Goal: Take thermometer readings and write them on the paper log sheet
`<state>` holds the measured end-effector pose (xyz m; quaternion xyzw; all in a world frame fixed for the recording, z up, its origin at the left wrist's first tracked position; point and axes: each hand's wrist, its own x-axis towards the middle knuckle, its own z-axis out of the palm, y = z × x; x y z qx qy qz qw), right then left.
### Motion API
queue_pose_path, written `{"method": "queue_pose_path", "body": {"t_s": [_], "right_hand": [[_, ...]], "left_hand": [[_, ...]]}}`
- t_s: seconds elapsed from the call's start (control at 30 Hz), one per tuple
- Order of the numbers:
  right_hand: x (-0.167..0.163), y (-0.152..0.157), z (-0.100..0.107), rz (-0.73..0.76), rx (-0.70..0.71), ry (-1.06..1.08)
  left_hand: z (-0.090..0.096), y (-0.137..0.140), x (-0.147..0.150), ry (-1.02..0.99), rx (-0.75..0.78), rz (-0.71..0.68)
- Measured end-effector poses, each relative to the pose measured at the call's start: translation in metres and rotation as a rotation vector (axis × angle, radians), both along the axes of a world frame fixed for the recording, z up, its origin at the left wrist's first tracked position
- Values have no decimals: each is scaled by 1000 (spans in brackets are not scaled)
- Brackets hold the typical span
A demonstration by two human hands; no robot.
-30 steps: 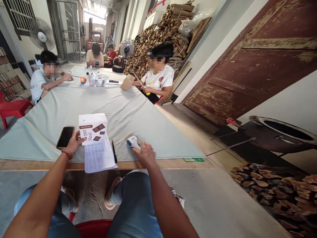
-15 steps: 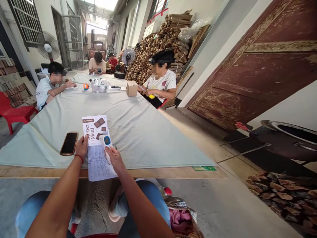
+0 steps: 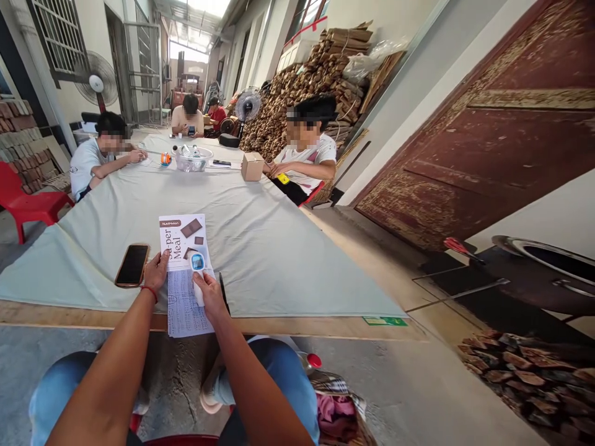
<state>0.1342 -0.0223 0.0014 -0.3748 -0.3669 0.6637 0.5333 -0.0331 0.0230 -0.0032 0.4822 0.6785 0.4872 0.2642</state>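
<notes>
My right hand [image 3: 210, 296] is wrapped round a white handheld infrared thermometer [image 3: 198, 262]. Its blue-rimmed screen faces up and looks lit. Beneath it lies a printed leaflet [image 3: 171, 248] with "Meal" and brown squares on its white upper part. The lower part is a sheet covered in handwriting [image 3: 180, 310], overhanging the table's front edge. My left hand [image 3: 157, 271] grips the leaflet's left edge, its thumb on top. A smartphone [image 3: 132, 265] with a dark screen lies just left of that hand. Beside my right hand lies a black pen [image 3: 224, 291], partly hidden by it.
A pale cloth [image 3: 288, 260] covers the long table. Farther back are a clear plastic bowl [image 3: 193, 162] of bottles, an orange tape roll [image 3: 165, 159] and a cardboard box [image 3: 252, 167]. Several people sit around the table. A large pot [image 3: 548, 272] and firewood [image 3: 525, 371] are at right.
The thermometer has tilted more upright and its screen has gone from dark to bright. My right hand has shifted slightly left, showing more of the pen. My left hand keeps its hold.
</notes>
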Motion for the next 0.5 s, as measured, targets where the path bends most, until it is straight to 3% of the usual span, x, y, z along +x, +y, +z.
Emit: {"method": "queue_pose_path", "body": {"t_s": [0.27, 0.5], "right_hand": [[-2, -7, 9, 5, -42, 59], [29, -32, 34, -23, 86, -13]], "left_hand": [[2, -2, -1, 33, 8, -3], [-2, -4, -4, 61, 31, -10]]}}
